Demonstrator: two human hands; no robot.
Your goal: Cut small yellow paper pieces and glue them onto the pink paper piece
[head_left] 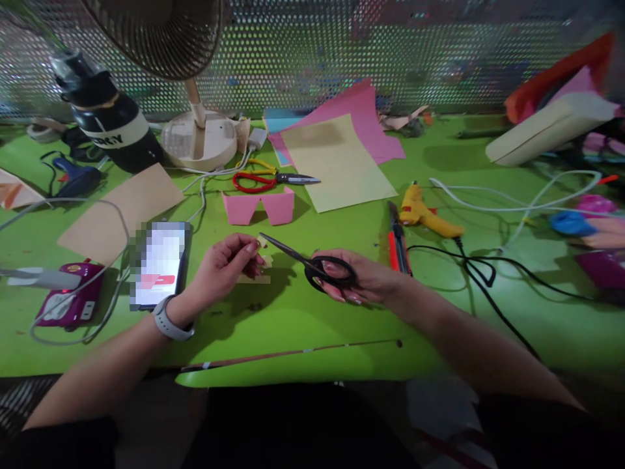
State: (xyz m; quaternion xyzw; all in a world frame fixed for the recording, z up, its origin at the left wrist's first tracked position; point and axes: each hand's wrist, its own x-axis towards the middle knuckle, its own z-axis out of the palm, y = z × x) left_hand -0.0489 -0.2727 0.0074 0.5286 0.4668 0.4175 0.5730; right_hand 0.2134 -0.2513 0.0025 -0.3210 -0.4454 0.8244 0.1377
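Observation:
Black-handled scissors are in my right hand, its fingers through the loops, with the blades pointing left. Their tips reach a small pale yellow paper piece that my left hand pinches between thumb and finger. Below the left fingers a narrow pale paper strip lies on the green table. Just beyond the hands stands a folded pink paper shape like a pair of glasses. The inner fingers of my left hand are partly hidden.
Red-handled scissors and yellow paper lie farther back. On the right are a red cutter knife and a yellow glue gun with its cord. A phone, fan and bottle occupy the left.

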